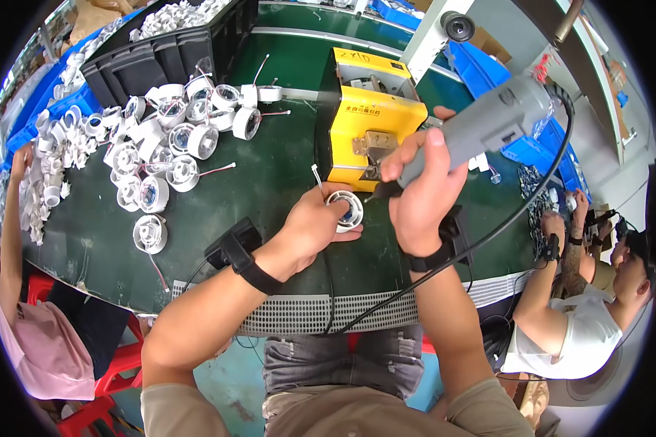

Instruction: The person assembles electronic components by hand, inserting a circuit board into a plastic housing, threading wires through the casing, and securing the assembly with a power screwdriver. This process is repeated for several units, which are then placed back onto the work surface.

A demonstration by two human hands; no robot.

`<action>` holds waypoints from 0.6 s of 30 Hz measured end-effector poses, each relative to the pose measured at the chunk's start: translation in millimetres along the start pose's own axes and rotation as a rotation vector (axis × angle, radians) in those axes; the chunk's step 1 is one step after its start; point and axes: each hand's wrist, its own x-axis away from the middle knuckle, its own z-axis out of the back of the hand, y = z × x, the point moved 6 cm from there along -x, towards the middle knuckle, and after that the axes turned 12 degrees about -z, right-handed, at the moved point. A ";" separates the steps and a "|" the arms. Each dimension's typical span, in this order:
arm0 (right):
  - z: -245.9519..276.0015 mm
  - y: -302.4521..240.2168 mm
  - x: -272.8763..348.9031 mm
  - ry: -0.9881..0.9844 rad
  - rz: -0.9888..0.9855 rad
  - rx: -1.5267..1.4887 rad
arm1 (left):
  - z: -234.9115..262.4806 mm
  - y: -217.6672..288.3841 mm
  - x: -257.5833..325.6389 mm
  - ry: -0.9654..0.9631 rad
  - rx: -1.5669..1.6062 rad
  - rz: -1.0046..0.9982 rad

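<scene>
My left hand (pixel 307 224) is closed around a small round white plastic housing (pixel 356 209) with a circuit board inside, a finger reaching into its open top. A thin wire with a white plug sticks up beside it. In my right hand (pixel 431 191) is a grey electric screwdriver (pixel 485 125), tilted, its dark nose pointing down and left. That nose is close to the housing and just in front of the yellow screw feeder (pixel 375 120); whether it touches anything I cannot tell.
Several white round housings with wires (pixel 171 135) lie at the left, before a black crate (pixel 175 62) of white parts. More white parts (pixel 51 160) spread further left. The screwdriver's black cable (pixel 481 251) crosses my right forearm. People work on both sides; blue bins (pixel 481 69) stand at the right.
</scene>
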 end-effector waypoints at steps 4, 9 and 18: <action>-5.2 5.7 17.2 -0.036 -0.036 -0.013 | -2.7 1.4 2.3 -0.026 0.026 -0.009; -9.2 12.8 19.5 -0.051 -0.096 -0.033 | -0.6 0.9 1.2 -0.064 0.145 0.007; -8.1 13.9 19.9 -0.068 -0.093 -0.052 | -2.5 2.4 2.2 -0.098 0.178 0.019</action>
